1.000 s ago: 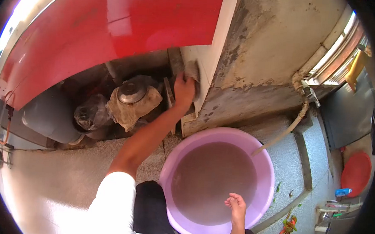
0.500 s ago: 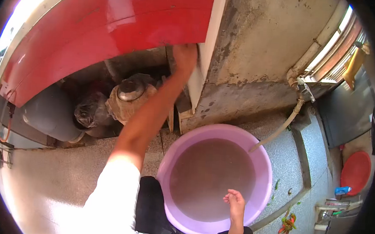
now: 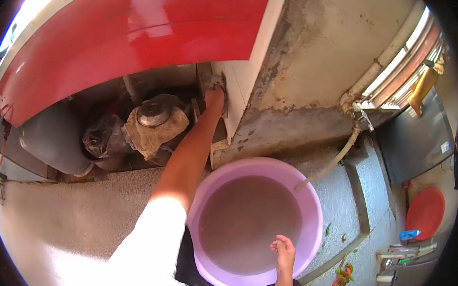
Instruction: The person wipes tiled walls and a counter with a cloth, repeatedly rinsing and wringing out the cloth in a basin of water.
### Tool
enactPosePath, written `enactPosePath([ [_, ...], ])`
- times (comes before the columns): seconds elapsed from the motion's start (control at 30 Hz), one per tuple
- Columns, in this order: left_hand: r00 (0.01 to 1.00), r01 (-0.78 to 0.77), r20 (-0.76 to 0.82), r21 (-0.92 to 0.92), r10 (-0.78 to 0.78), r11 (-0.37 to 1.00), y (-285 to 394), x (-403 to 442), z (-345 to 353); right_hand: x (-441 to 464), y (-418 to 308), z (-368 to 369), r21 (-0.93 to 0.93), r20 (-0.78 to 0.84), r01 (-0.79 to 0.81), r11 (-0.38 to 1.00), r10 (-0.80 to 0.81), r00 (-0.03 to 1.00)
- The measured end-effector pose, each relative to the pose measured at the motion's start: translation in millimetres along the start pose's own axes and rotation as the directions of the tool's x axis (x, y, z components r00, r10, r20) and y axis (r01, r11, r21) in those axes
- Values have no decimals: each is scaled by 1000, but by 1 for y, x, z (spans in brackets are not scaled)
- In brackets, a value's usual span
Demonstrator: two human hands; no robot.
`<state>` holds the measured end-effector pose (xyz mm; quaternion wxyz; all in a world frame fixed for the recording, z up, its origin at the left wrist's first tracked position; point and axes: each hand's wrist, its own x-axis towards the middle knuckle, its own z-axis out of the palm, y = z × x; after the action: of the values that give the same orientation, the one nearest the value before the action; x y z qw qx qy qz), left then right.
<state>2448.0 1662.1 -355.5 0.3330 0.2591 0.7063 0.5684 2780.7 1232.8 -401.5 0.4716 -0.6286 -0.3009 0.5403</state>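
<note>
My left arm reaches under the red-fronted counter (image 3: 141,29). There my left hand (image 3: 215,96) is pressed against the inner side of the white-edged panel (image 3: 235,86). A greyish, crumpled cloth (image 3: 218,82) shows at its fingers, mostly covered by the hand. Over the near right part of a large lilac tub (image 3: 309,199), my right hand (image 3: 284,248) hangs with its fingers curled in and nothing visible in them. Murky grey-brown water (image 3: 251,222) fills much of the tub.
A hose (image 3: 337,159) runs from the wall tap (image 3: 364,116) into the tub. Under the counter stand a grey gas cylinder (image 3: 58,139), plastic bags (image 3: 102,136) and a covered pot with a metal lid (image 3: 154,113). Red and green chillies (image 3: 341,279) and a red basin (image 3: 425,213) lie to the right.
My left hand has moved down along the panel and is now more fully in sight, with the cloth showing. My right hand stays over the tub. The view has shifted slightly.
</note>
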Motion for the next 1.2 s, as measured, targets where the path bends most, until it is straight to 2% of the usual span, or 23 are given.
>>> enactPosePath([
  [0.07, 958, 263, 174, -207, -230, 942, -8, -17, -14, -1, -7, 9, -17, -7, -31, 999, 30, 1000],
  [0.2, 945, 255, 233, -80, -230, 964, -8, -64, -42, 5, 1, 15, -88, 88, -45, 995, 53, 995],
  [0.3, 928, 296, 252, -44, -276, 954, -23, -103, -53, 6, 1, 18, -126, 94, -84, 988, 96, 991],
  [0.37, 903, 294, 396, -280, -169, 914, -33, -133, -64, 6, 0, 19, -120, 109, -67, 991, 80, 991],
  [0.4, 899, 296, 403, -273, -170, 915, -34, -148, -73, 5, -1, 19, -114, 118, -47, 992, 61, 991],
  [0.47, 698, 572, 616, -173, -365, 802, -7, -196, -101, 3, -3, 21, -104, 111, -39, 994, 51, 992],
  [0.5, 683, 577, 630, -156, -369, 801, -6, -219, -106, 2, -5, 21, -102, 115, -28, 994, 39, 993],
  [0.57, 519, 736, 800, -240, -300, 633, -16, -264, -111, 2, -11, 23, -51, 113, -44, 998, 50, 992],
  [0.6, 483, 752, 817, -203, -315, 627, -32, -281, -112, -1, -14, 22, -8, 132, -50, 999, 50, 990],
  [0.63, 430, 843, 879, -309, -205, 441, -48, -291, -113, -3, -17, 21, 1, 95, -55, 998, 55, 994],
  [0.67, 400, 901, 912, -374, -86, 221, -60, -297, -113, -4, -20, 21, 101, 129, -70, 992, 57, 990],
  [0.7, 380, 901, 925, -371, 6, 225, -65, -304, -112, -6, -21, 20, 198, 168, -85, 977, 52, 984],
  [0.73, 363, 908, 932, -354, 1, 226, -70, -310, -110, -5, -23, 18, 205, 151, -85, 975, 54, 987],
  [0.8, 399, 889, 916, -378, -31, 259, -82, -318, -112, -6, -23, 17, 333, 208, -76, 940, 5, 978],
  [0.83, 404, 887, 914, -380, -40, 264, -89, -321, -113, -4, -21, 16, 320, 240, -58, 946, -22, 971],
  [0.9, 285, 920, 957, -258, -52, 294, -104, -322, -115, -2, -18, 16, 372, 259, -70, 926, -31, 965],
  [0.93, 215, 952, 975, -195, -62, 236, -122, -322, -115, 4, -18, 22, 415, 285, -79, 906, -47, 957],
  [0.97, 169, 968, 986, -166, -2, 187, -123, -325, -113, 10, -16, 24, 447, 339, -124, 886, -40, 940],
  [1.03, 137, 957, 987, -155, 87, 247, -164, -331, -100, 24, 2, 20, 556, 388, -203, 806, -35, 921],
  [1.07, 108, 958, 985, -140, 136, 250, -181, -335, -97, 18, -17, 30, 510, 418, -197, 837, -41, 907],
  [1.1, 132, 943, 989, -104, -68, 317, -182, -341, -96, 15, -18, 36, 439, 352, -88, 894, -81, 932],
  [1.13, 134, 912, 986, -84, -99, 402, -175, -345, -101, 26, -2, 25, 436, 343, -131, 891, -30, 939],
  [1.2, 134, 912, 977, -56, -165, 407, -191, -349, -86, 41, 19, 2, 401, 285, -175, 899, 59, 957],
])
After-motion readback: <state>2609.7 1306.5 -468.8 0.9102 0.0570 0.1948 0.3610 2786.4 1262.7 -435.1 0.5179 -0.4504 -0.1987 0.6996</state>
